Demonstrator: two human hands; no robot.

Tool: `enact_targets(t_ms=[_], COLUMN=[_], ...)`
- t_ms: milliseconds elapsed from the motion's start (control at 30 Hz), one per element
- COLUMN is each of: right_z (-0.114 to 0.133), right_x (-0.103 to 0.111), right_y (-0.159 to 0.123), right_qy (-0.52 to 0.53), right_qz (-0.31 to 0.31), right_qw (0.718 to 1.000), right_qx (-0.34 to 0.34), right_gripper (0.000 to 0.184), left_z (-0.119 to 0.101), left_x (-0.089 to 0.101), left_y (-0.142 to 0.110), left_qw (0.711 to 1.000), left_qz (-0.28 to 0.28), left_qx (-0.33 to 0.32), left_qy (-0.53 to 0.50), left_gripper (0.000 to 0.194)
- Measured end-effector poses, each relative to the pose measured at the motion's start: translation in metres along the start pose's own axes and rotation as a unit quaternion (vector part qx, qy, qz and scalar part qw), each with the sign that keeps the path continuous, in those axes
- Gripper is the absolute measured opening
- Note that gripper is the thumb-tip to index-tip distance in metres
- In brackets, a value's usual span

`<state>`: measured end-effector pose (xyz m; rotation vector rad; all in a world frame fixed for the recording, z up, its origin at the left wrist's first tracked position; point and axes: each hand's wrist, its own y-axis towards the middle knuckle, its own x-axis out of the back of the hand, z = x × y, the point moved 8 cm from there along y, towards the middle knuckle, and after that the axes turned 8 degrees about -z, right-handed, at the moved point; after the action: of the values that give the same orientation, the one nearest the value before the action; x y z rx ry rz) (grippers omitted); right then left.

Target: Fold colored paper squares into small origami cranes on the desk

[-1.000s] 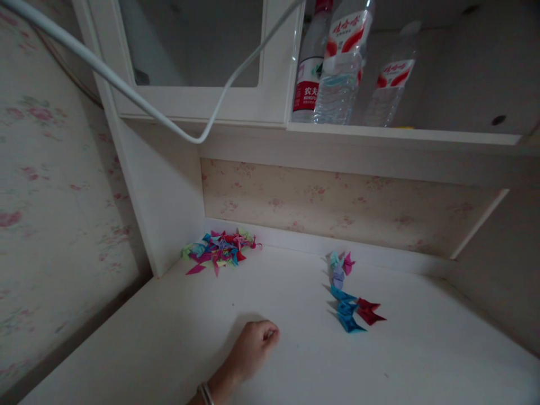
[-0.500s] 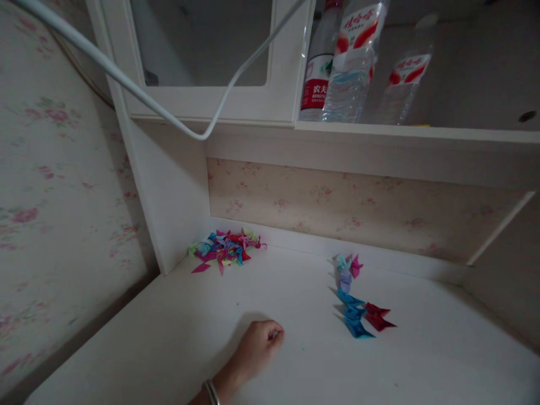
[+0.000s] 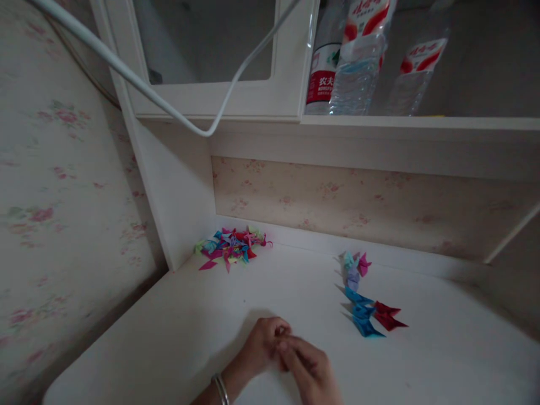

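Note:
My left hand rests on the white desk at the bottom centre, its fingers curled closed; a bangle sits on that wrist. My right hand has come in from below and its fingertips touch the left hand's fingers. Whatever the two hands hold between them is hidden. A heap of small folded paper pieces in pink, blue and green lies at the back left corner. A smaller row of folded pieces, teal, lilac, blue and dark red, lies to the right of my hands.
A shelf above the desk carries three plastic water bottles. A white cable hangs across a framed cabinet door. Floral wallpaper covers the left wall and the back panel.
My right hand has come into view from below and met the left hand's fingers. The view has shifted a little to the left and down.

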<state>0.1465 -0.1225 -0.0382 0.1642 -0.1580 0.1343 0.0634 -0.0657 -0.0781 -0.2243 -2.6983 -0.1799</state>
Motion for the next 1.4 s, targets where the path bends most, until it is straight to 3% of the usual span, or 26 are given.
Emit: enact_targets(t_ms=[100,200,667,867,1000,1233,1300,1400], right_z=[-0.030,-0.047,-0.045,-0.050,-0.062,-0.067,-0.066,-0.067], right_x=[0.020,0.025,0.021,0.027,0.027,0.027,0.029,0.030], right_y=[0.026,0.028,0.023,0.024,0.025,0.028,0.029,0.029], right_qy=[-0.014,-0.034,-0.057,-0.028,-0.004,0.008,0.015,0.026], right_qz=[-0.075,-0.073,-0.067,-0.087,-0.090,-0.092,-0.093,-0.088], right_qw=[0.997,0.996,0.996,0.995,0.994,0.994,0.994,0.994], right_qx=[-0.018,-0.024,-0.010,-0.027,-0.060,-0.063,-0.059,-0.059], right_gripper=[0.041,0.040,0.037,0.037,0.039,0.040,0.040,0.040], left_z=[-0.002,-0.002,-0.004,0.001,-0.002,-0.009,-0.007,0.001], left_x=[0.000,0.002,0.000,0.000,0.033,0.140,0.157,0.167], left_y=[0.000,0.001,0.000,0.010,0.044,0.107,0.113,0.118], left_qw=[1.000,0.999,0.998,0.999,0.976,0.889,0.867,0.843], left_qz=[-0.003,-0.016,0.003,0.014,-0.050,-0.212,-0.227,-0.227], left_qx=[-0.017,-0.030,-0.041,-0.005,-0.012,0.021,0.029,0.042], left_qy=[-0.015,0.016,0.043,0.033,0.214,0.405,0.443,0.486], left_gripper=[0.025,0.026,0.027,0.028,0.027,0.034,0.038,0.036])
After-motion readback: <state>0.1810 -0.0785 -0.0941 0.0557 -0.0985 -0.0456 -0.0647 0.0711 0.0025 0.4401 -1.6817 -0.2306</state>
